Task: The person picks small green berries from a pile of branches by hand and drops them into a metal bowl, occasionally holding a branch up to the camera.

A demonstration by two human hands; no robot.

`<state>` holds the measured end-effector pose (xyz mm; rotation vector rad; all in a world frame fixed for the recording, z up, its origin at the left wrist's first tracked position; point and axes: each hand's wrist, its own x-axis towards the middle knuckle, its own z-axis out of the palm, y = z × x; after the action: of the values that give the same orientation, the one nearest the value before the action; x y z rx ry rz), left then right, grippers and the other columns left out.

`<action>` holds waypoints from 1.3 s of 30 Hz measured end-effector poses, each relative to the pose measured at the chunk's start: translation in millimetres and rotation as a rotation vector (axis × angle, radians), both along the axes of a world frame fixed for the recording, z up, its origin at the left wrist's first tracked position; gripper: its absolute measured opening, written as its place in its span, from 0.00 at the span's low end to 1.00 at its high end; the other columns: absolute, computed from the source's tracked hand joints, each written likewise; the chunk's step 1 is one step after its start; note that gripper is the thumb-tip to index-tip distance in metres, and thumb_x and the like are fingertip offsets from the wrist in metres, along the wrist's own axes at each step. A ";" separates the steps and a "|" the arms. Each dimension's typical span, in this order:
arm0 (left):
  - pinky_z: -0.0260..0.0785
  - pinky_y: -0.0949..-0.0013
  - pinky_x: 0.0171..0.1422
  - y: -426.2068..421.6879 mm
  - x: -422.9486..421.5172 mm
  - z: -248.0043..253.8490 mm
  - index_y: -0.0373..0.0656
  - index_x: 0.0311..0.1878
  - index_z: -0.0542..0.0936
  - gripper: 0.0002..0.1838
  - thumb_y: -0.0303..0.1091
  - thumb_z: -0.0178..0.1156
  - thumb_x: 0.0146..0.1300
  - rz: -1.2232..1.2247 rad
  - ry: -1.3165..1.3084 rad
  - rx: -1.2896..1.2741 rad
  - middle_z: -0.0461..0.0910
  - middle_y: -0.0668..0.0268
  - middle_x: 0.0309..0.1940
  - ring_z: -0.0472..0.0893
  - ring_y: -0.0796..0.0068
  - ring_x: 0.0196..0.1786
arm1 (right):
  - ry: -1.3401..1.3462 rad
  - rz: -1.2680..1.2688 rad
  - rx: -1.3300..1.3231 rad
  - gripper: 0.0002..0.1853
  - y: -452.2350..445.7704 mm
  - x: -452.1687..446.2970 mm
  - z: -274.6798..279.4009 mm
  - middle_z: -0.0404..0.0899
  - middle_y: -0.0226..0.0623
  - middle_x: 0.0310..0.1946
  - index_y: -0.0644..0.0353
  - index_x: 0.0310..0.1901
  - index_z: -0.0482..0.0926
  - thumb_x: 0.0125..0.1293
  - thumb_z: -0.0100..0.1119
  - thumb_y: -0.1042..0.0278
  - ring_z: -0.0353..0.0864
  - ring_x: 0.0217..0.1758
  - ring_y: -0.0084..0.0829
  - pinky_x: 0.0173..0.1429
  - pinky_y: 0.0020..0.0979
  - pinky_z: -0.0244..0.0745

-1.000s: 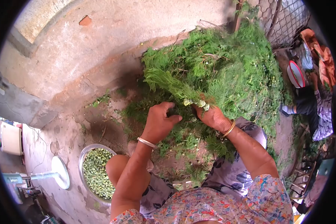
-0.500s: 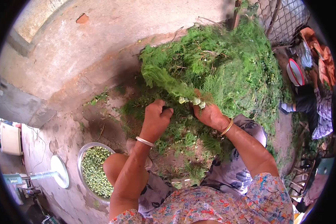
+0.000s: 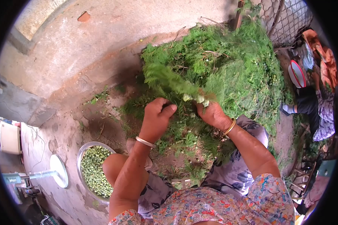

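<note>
My right hand (image 3: 213, 114) is closed around a cypress branch (image 3: 172, 80) with feathery green leaves, partly blurred. Small pale green cones (image 3: 201, 100) sit on the branch just above my right fingers. To the left, my left hand (image 3: 156, 119) is curled with thumb and forefinger close together, a little apart from the branch. Whatever lies inside those fingers is hidden. Beyond both hands spreads a large heap of cut cypress branches (image 3: 244, 75). By my left knee, a metal basin (image 3: 80, 161) holds many small green cones (image 3: 97, 168).
A white pedestal fan (image 3: 59, 171) stands at the left. Another person's leg (image 3: 306, 107) shows at the right, near a red-rimmed white basin (image 3: 297, 74). Wire mesh (image 3: 289, 22) rises behind the heap. Loose sprigs litter the ground between my legs.
My left hand has lifted slightly toward the camera. The branch in my right hand has shifted a little to the right and downward, its leafy end blurred by motion.
</note>
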<state>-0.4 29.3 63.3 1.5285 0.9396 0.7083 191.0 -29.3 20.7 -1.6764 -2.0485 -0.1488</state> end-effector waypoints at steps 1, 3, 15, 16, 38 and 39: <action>0.63 0.76 0.26 -0.1 -1.6 3.4 0.35 0.34 0.76 0.08 0.31 0.59 0.59 0.000 0.000 0.004 0.75 0.67 0.24 0.71 0.80 0.22 | 0.000 0.000 0.004 0.18 2.9 0.4 7.4 0.75 0.44 0.44 0.61 0.51 0.73 0.57 0.49 0.77 0.72 0.46 0.44 0.54 0.40 0.65; 0.57 0.80 0.21 0.2 -4.8 7.8 0.40 0.34 0.74 0.08 0.34 0.58 0.63 0.065 -0.303 -0.515 0.71 0.71 0.22 0.67 0.85 0.20 | 0.614 -0.060 -0.311 0.14 6.7 0.5 25.0 0.77 0.43 0.39 0.61 0.49 0.73 0.61 0.51 0.75 0.73 0.44 0.44 0.53 0.39 0.66; 0.65 0.76 0.25 19.5 -23.3 10.3 0.39 0.42 0.75 0.17 0.45 0.46 0.70 0.026 -0.892 -0.788 0.76 0.55 0.30 0.69 0.80 0.26 | 1.047 -0.219 -0.414 0.12 3.1 0.9 45.6 0.80 0.37 0.41 0.64 0.47 0.75 0.64 0.55 0.68 0.75 0.44 0.27 0.52 0.32 0.69; 0.65 0.76 0.25 18.1 -22.3 13.5 0.39 0.42 0.75 0.17 0.45 0.46 0.70 0.026 -0.892 -0.788 0.76 0.55 0.30 0.69 0.80 0.26 | 1.034 -0.220 -0.368 0.21 2.6 2.6 36.7 0.82 0.40 0.38 0.67 0.45 0.78 0.64 0.56 0.54 0.75 0.41 0.26 0.48 0.32 0.69; 0.49 0.81 0.14 -20.2 22.3 7.1 0.39 0.26 0.79 0.09 0.31 0.60 0.60 0.230 -0.398 -0.503 0.67 0.79 0.14 0.61 0.89 0.13 | 0.897 -0.039 -0.331 0.12 2.7 -16.1 43.3 0.78 0.47 0.41 0.64 0.45 0.75 0.63 0.51 0.68 0.76 0.45 0.46 0.50 0.39 0.69; 0.49 0.81 0.14 -20.3 23.4 6.8 0.39 0.26 0.79 0.09 0.31 0.60 0.60 0.228 -0.396 -0.502 0.67 0.79 0.14 0.61 0.89 0.13 | 0.899 -0.041 -0.328 0.12 4.3 -15.9 37.8 0.78 0.47 0.41 0.64 0.45 0.75 0.63 0.51 0.68 0.76 0.45 0.46 0.50 0.39 0.69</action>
<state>22.9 8.9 70.0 0.8125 0.9071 0.8244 175.1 -25.0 58.5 -1.5407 -1.3817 0.8207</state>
